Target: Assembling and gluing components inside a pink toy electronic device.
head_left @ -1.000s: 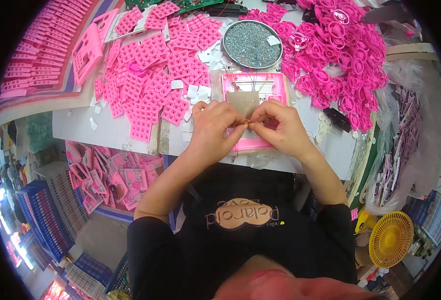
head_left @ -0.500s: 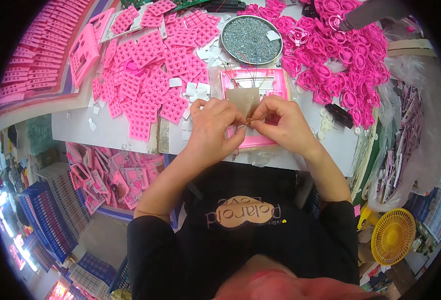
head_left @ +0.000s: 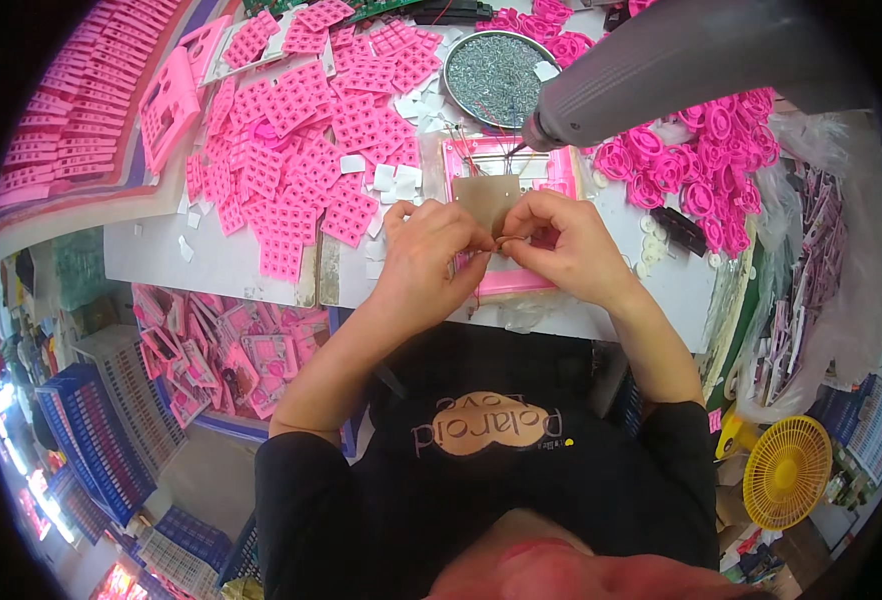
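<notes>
Both hands are meeting over the near edge of the white desk [head_left: 231, 265]. The left hand [head_left: 426, 260] and the right hand [head_left: 561, 245] are pinching a thin wire [head_left: 501, 240] between pressed-together fingers, just above a flat pink frame [head_left: 506, 280] carrying a dull metal plate [head_left: 486, 198]. Beyond it, gridded pink squares [head_left: 301, 150] are lying scattered, a round tray of grey bits [head_left: 496, 65] is sitting behind, and glossy pink rings [head_left: 701, 160] are heaping at the right.
</notes>
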`<state>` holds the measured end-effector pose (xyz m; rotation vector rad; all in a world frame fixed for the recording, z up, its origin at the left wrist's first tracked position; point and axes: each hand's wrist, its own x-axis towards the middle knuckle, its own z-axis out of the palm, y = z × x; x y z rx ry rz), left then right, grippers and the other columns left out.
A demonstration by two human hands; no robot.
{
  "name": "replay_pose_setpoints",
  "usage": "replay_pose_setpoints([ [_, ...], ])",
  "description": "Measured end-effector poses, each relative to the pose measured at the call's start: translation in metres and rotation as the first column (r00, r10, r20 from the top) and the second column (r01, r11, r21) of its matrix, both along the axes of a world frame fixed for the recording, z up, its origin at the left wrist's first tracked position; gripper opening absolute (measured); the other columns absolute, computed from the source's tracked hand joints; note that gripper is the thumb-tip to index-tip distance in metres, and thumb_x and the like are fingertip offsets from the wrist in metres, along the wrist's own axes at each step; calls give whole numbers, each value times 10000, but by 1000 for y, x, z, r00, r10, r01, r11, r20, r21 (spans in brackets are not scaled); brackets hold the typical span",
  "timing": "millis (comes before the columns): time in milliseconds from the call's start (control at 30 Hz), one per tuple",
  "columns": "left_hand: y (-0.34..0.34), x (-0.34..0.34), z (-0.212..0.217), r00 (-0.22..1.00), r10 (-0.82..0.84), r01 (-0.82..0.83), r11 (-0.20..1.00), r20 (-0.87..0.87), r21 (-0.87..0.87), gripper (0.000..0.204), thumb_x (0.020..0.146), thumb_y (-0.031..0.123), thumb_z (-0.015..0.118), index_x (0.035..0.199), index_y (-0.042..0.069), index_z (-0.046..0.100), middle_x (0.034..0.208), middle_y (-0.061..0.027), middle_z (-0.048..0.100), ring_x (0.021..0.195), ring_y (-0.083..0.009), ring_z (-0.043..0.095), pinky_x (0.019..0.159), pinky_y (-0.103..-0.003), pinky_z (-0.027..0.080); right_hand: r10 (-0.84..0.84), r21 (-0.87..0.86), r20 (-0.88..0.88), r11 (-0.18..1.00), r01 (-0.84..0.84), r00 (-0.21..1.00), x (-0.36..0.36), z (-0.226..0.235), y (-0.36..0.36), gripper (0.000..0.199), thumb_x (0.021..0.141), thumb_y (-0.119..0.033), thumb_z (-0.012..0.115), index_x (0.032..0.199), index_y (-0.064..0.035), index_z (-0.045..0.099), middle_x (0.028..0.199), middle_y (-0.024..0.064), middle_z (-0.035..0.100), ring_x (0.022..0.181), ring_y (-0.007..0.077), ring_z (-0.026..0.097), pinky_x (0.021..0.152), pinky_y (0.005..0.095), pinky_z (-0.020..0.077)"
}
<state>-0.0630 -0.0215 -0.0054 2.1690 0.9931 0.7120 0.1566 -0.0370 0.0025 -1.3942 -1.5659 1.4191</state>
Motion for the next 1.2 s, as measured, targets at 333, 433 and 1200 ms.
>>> replay_pose_setpoints([
  [333, 0, 1, 0, 1000, 4, -4, 1000, 23, -30, 92, 796, 62, 719, 864, 95, 668, 856, -11, 630, 842, -198, 586, 826, -380, 323, 53, 377, 247, 915, -146, 968, -1, 3, -1, 179, 750, -70, 748, 905, -49, 659, 835, 60, 682, 788, 236, 598, 697, 332, 491],
  [433, 0, 2, -1, 995, 20, -10, 995, 101, -101, 81, 794, 36, 716, 848, 55, 658, 853, -33, 632, 815, -209, 594, 767, -362, 384, -68, 622, 323, 767, -158, 944, -10, 10, -7, 211, 740, -62, 753, 937, -47, 681, 858, 84, 682, 848, 271, 587, 752, 359, 496],
  [1200, 14, -5, 1, 991, 26, 50, 847, 134, -529, 168, 932, 75, 677, 1079, 2, 641, 857, -63, 699, 695, -118, 663, 623, -277, 521, -112, 725, 347, 662, -190, 931, -19, -15, -30, 171, 747, -42, 768, 891, -20, 679, 1078, 108, 684, 918, 286, 649, 697, 360, 546],
])
